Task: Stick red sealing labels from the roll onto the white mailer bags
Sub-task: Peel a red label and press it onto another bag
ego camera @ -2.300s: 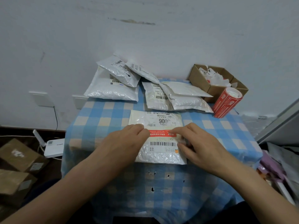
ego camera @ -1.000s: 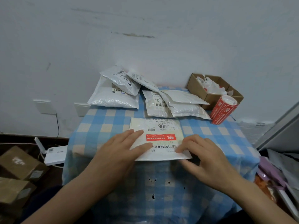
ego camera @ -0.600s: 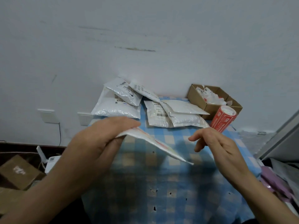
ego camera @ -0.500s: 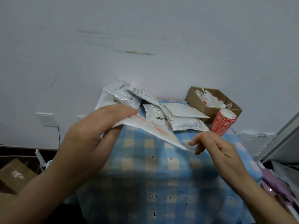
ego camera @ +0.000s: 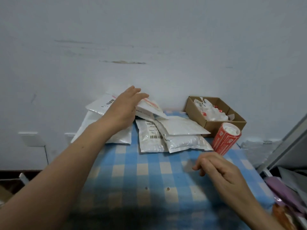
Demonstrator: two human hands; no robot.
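**Sealed bag moved to the back heap**

Lifted from the cloth before me, the flat white plastic mailer bag with its red sealing label (ego camera: pixel 150 103) is now at the wall, over the heap of white mailer bags (ego camera: pixel 179 130). That one is done; the front bags show no red label.

My left hand (ego camera: pixel 124 112) lies over it, fingers nearly straight. Its thumb is hidden, so I cannot tell whether it pinches. My right hand (ego camera: pixel 214 165) hangs loosely curled and empty, near the red cylindrical label roll (ego camera: pixel 226 141).
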